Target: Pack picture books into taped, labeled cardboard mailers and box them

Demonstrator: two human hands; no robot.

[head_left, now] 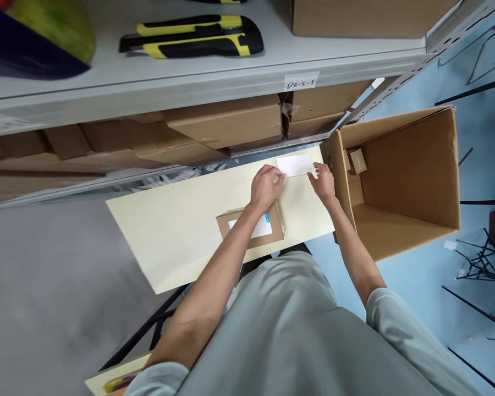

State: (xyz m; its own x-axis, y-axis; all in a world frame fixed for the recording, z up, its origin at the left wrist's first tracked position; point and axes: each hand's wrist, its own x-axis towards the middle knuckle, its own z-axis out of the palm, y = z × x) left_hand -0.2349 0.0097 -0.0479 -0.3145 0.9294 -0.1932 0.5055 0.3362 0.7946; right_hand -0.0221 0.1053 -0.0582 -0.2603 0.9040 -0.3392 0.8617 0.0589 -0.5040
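Carton (408,165), large and open-topped, is found at three o'clock, its near wall standing just beside the right hand (322,180) and limiting room on that side. Small boxes (358,161) are seen within it. A labelled parcel (274,224) is placed at about seven o'clock of the white slip (295,165); part of its label is hidden by the left forearm (235,242). At twelve o'clock the work area is bounded by a grey shelf (214,80) marked "D3-5-5", on which a yellow-and-black cutter (198,41) is laid toward eleven o'clock. Brown boxes (231,118) are packed beneath it, from ten to one o'clock.

The white slip is laid near the shelf-side edge of the pale desk (169,220), toward its carton end. Its lower left corner is pinched between thumb and finger of the left hand (268,184). Thumb and fingers of the right hand are held curved and apart at its right end; whether contact is made cannot be told.

Grey flooring (58,275) is observed at nine o'clock and blue flooring (423,297) from three to five, where thin dark metal frames (484,264) are stood.
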